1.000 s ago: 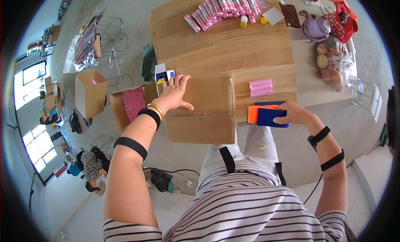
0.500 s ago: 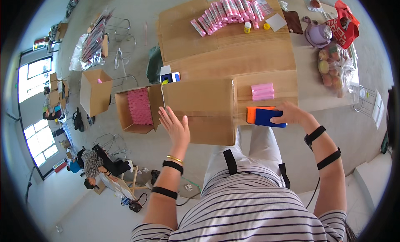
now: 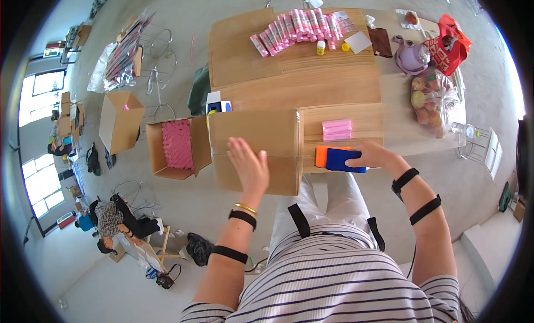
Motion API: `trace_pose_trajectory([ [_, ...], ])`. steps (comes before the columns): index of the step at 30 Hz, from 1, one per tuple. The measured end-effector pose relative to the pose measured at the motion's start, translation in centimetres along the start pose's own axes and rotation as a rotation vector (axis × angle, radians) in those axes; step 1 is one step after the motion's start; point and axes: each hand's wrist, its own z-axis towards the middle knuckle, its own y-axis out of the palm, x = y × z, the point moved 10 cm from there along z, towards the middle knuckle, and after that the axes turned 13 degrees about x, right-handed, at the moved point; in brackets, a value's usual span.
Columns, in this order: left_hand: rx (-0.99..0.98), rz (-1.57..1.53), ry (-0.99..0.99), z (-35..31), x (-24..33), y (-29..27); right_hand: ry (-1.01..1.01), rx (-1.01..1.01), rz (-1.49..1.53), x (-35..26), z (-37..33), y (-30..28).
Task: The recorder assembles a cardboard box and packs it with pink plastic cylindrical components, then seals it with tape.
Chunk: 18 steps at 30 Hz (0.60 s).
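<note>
A closed cardboard box [image 3: 256,128] lies before me, with a seam across its top. My left hand [image 3: 251,164] is over the box top with fingers stretched out; whether the palm touches the cardboard is hard to tell. To the box's right, my right hand [image 3: 371,155] grips a blue-and-orange block-shaped object [image 3: 340,159] by its right end, thumb on the blue side. This object is at the near table edge, and its exact kind is unclear. Just beyond it lie several pink wrapped rolls [image 3: 337,130], side by side.
An open carton of pink items [image 3: 177,145] stands left of the box. Pink-wrapped tubes [image 3: 295,27] cover the table's far side. Bagged fruit [image 3: 431,103], a lilac bag [image 3: 412,58] and a red bag [image 3: 448,45] sit at right. Another person [image 3: 119,217] sits at lower left.
My left hand has shifted right from the box's left edge onto the middle of its top. My right hand keeps its grip on the blue-and-orange object. The whole view has shifted slightly.
</note>
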Motion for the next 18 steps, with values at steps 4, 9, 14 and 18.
trace_pose_trajectory([
  [4,-0.014,-0.262,0.219,-1.8,10.3,-1.1,-0.068,0.019,0.030,-0.6,0.3,-0.1],
  [9,-0.044,-0.092,0.270,-2.2,11.6,1.1,-0.159,0.063,-0.038,-1.4,1.2,-0.1],
  [14,-0.011,-0.096,0.271,-2.1,12.3,1.1,-0.166,0.107,-0.130,-3.2,1.9,0.4],
  [18,0.035,-0.093,0.276,-2.1,12.4,0.8,-0.172,0.187,-0.223,-5.1,2.0,1.0],
])
